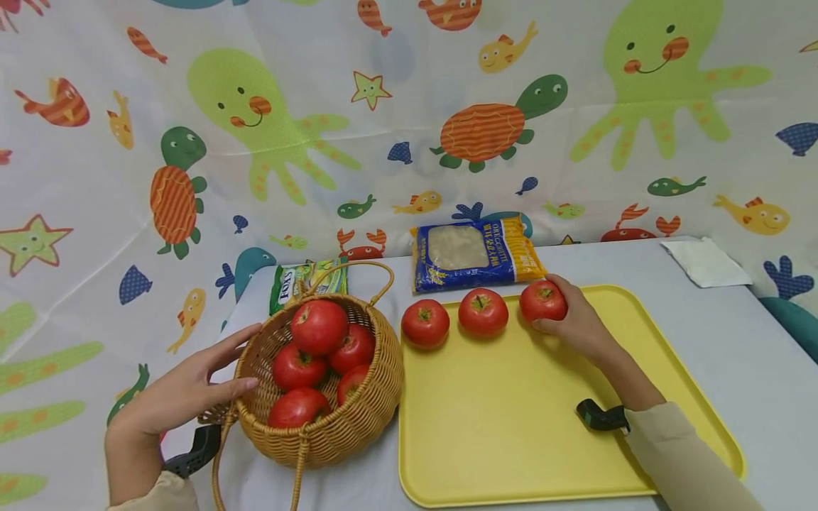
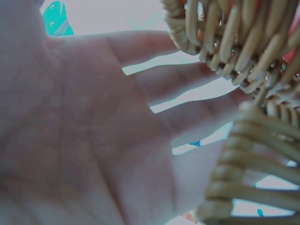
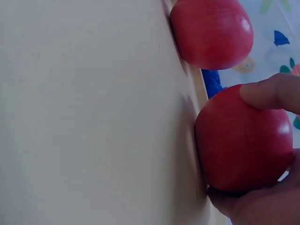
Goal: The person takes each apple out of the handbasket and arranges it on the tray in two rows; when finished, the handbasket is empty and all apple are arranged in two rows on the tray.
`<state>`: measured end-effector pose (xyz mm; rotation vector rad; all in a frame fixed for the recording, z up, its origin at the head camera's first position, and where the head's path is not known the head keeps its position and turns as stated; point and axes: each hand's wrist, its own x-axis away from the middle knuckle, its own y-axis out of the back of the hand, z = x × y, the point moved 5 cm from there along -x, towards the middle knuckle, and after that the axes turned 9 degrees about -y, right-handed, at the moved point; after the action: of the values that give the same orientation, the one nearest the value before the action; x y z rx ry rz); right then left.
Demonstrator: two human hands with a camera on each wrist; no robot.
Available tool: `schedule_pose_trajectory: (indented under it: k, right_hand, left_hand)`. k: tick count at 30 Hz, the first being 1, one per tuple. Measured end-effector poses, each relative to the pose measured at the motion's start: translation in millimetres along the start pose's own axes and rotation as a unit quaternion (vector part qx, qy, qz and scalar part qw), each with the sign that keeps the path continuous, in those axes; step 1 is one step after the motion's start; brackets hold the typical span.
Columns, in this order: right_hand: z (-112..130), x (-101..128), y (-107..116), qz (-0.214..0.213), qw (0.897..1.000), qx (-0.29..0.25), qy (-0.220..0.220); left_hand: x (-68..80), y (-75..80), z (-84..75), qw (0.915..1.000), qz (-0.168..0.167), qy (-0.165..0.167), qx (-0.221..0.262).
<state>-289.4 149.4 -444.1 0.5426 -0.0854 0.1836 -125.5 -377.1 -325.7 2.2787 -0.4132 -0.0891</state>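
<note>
My right hand [image 1: 581,326] grips a red apple [image 1: 542,301] between thumb and fingers at the far edge of a yellow tray [image 1: 511,426]. In the right wrist view this apple [image 3: 241,145] sits against the tray surface. Left of it, an apple [image 1: 483,312] and another apple [image 1: 425,324] stand in a row along the same edge. My left hand [image 1: 169,390] touches the left side of a wicker basket [image 1: 377,419], fingers extended. The left wrist view shows its straight fingers against the basket's weave [image 2: 239,42]. Several red apples [image 1: 319,327] lie inside the basket.
Behind the tray lies a blue and yellow bag of pasta [image 1: 476,254]. A green Fox's packet [image 1: 284,291] is partly hidden behind the basket. A white packet [image 1: 706,261] lies at back right. A patterned curtain [image 1: 409,92] hangs behind the table.
</note>
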Motion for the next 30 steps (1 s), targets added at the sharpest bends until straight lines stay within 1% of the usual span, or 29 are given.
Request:
schedule_pose_trajectory:
  k: [7,12,15,19,22,25,28,30]
  right_hand:
    - [1.7,-0.2,-0.7,0.003,1.000,-0.004,0.003]
    - [2.3,0.2,-0.8,0.006,1.000,-0.009,0.001]
    - [1.9,0.9,1.0,0.019,1.000,0.001,-0.013]
    - [8.6,5.0,11.7,0.033,0.999,0.026,-0.028]
    - [21.9,9.3,21.7,0.023,0.998,0.050,-0.025]
    - [44.4,12.1,24.7,0.005,0.997,0.079,-0.008]
    - [75.4,14.9,20.9,-0.010,0.994,0.105,0.031]
    - [99.7,18.0,14.6,-0.011,0.992,0.111,0.061]
  left_hand:
    - [0.9,1.0,-0.6,1.0000,-0.002,0.005,-0.005]
    - [1.2,1.2,-0.6,1.0000,-0.004,-0.001,-0.008]
    - [0.5,0.2,-0.3,1.0000,-0.003,0.000,-0.006]
    - [-0.8,-2.0,-0.3,1.0000,-0.001,0.005,0.000]
    - [-1.3,-2.8,-0.9,1.0000,-0.001,0.004,0.003]
    - [-0.8,-2.2,-1.2,1.0000,-0.001,0.005,0.004]
    - [-0.1,-1.2,-1.0,1.0000,-0.002,0.004,0.000]
    - [0.1,-0.7,-1.1,1.0000,-0.002,0.003,-0.003]
